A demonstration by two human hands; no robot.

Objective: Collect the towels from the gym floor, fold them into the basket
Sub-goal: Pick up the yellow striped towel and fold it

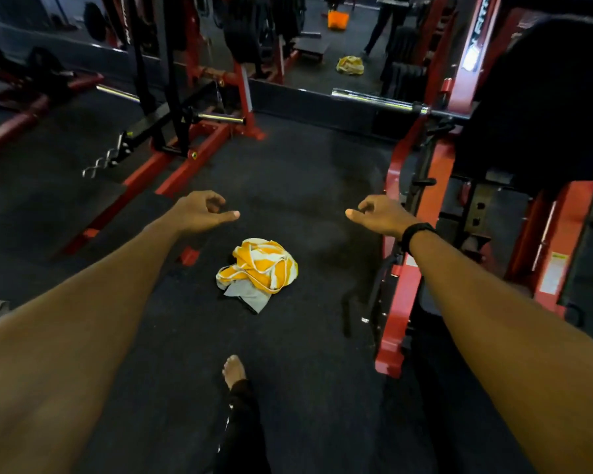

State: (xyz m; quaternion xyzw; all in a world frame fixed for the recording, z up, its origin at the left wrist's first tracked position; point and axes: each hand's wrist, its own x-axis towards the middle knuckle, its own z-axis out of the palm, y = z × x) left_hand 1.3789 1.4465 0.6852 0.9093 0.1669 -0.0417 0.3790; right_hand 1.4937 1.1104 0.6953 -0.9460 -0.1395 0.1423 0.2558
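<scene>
A crumpled yellow-and-white striped towel (258,271) lies on the dark gym floor straight ahead of me. My left hand (202,210) is stretched out above and to the left of it, fingers loosely curled and apart, holding nothing. My right hand (379,213), with a black band at the wrist, hovers above and to the right of the towel, also empty with its fingers apart. Neither hand touches the towel. In the mirror at the back I see the towel's reflection (350,65) and an orange basket (338,19).
A red machine frame (399,268) stands close on the right. Another red rack (189,155) with a chrome bar reaches in from the left. A chrome barbell (377,100) crosses in front of the mirror. My bare foot (234,371) is on the floor below the towel.
</scene>
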